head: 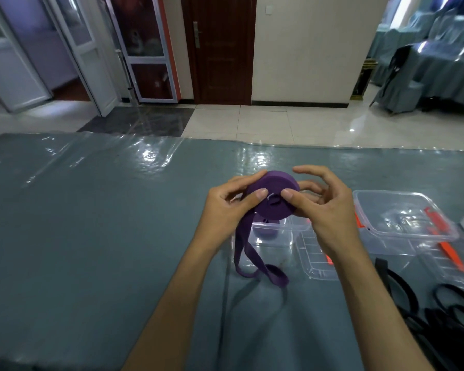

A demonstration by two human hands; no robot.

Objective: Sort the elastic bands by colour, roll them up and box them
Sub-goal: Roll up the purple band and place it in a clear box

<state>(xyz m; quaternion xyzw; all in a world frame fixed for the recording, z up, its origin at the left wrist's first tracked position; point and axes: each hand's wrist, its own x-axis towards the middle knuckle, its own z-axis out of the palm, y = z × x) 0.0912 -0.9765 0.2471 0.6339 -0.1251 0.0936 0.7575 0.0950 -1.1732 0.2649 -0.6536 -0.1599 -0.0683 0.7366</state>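
One purple elastic roll [272,195], flat-wound woven band, was pinched between the left hand [232,207] and the right hand [323,207]; its loose tail hung below them. Two clear plastic boxes [402,218] sat beneath and right of the hands. Black bands [453,311] lay tangled right of the right forearm on the film-covered desk [91,223].

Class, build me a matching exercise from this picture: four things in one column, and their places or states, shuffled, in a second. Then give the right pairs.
Things
1. purple roll
2. loose purple tail
3. black bands
4. clear lid

Places or states
A. heaped at the table's near right
B. pinched between the left hand and right hand
C. hanging down onto the table
D. lying right of the hands, orange clips showing

Pairs: 1-B, 2-C, 3-A, 4-D
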